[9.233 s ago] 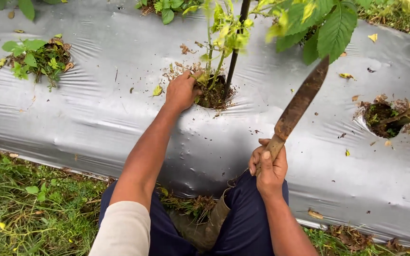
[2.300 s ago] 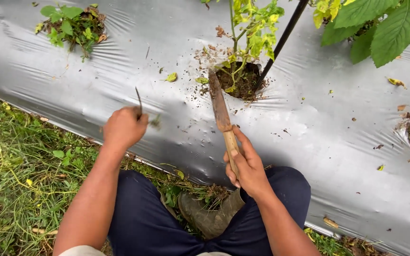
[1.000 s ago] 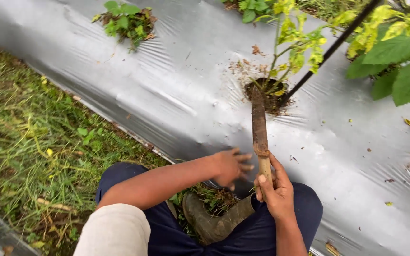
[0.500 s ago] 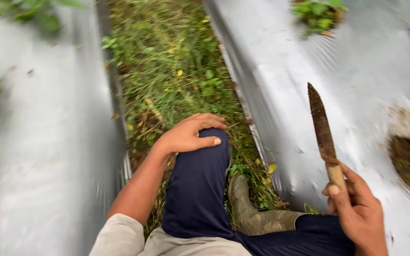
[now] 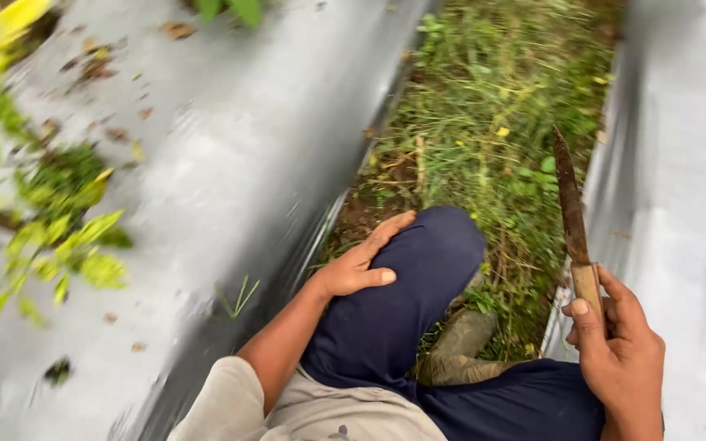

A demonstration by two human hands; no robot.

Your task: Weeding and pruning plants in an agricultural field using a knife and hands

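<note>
My right hand grips the wooden handle of a rusty knife, whose dark blade points up and away over the grass strip. My left hand lies flat on my left knee, on dark blue trousers, fingers spread and holding nothing. A muddy olive rubber boot shows between my legs.
A grassy furrow runs ahead between two raised beds covered in silver plastic mulch. A blurred leafy plant grows from the left bed. The right bed lies beside my knife hand.
The view has swung further left, away from the planting hole. My left hand stays on my knee; the knife remains upright in my right hand. Earlier the left hand pulled weeds at the hole.
</note>
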